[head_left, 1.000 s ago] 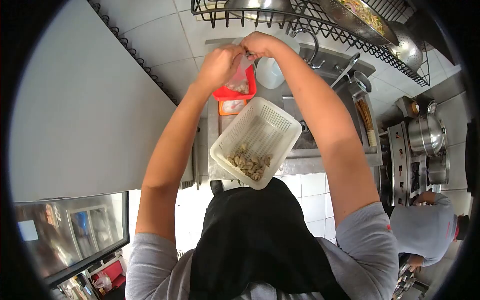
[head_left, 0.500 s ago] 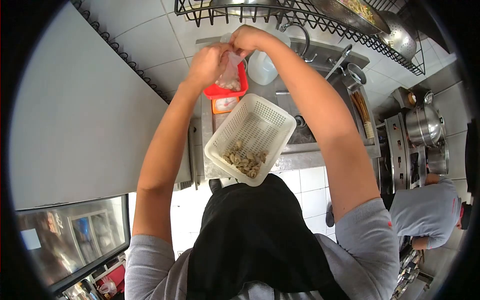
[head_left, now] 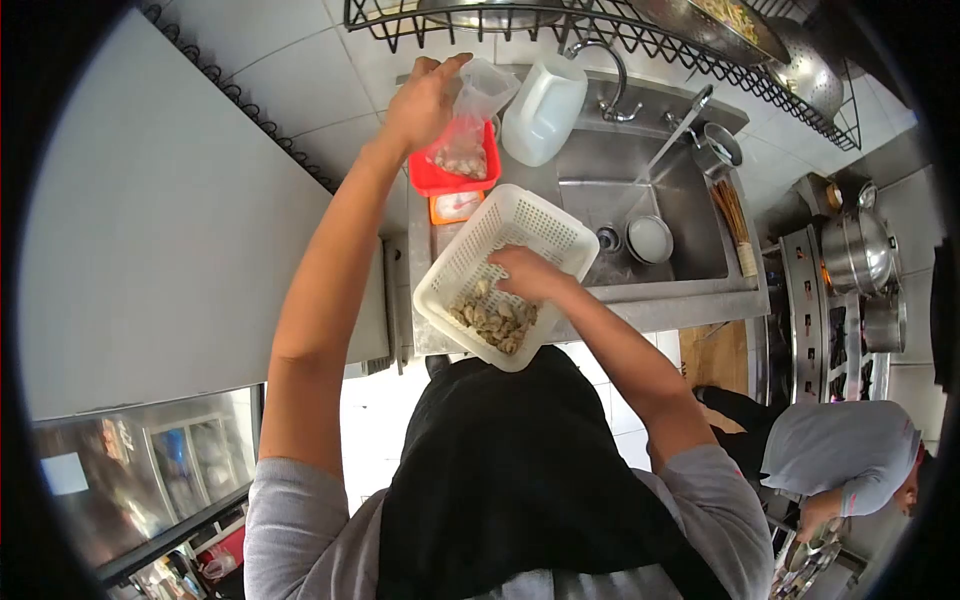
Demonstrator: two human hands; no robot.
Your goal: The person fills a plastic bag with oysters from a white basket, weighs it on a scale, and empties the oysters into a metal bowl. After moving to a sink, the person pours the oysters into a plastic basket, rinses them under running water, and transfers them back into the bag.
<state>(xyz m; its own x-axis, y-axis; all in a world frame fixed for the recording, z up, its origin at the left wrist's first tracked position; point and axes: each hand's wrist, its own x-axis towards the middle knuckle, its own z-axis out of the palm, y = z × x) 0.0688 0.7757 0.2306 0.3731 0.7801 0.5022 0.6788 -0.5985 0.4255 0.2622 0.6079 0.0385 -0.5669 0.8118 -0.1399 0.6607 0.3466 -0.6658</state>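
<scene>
Half a second earlier the right hand [head_left: 525,275] had been up at the plastic bag [head_left: 466,135]; now it had dropped into the white basket [head_left: 534,222] at mid-frame, fingers down by the brownish morsels [head_left: 502,328], though I could not tell whether they had closed on any. That left the bag to the left hand [head_left: 420,105] alone, upper left of centre, its fingers clenched on the bag's side near the spread mouth, with the filled bottom within the red tray [head_left: 440,184] over the orange scale [head_left: 457,208]. The basket's lower end jutted past the front edge of the counter [head_left: 650,312] towards the apron [head_left: 490,470], the jug [head_left: 548,105] crowded the bag's right side, and the freest room for the right arm seemed to lie over the sink [head_left: 692,240], right of centre
</scene>
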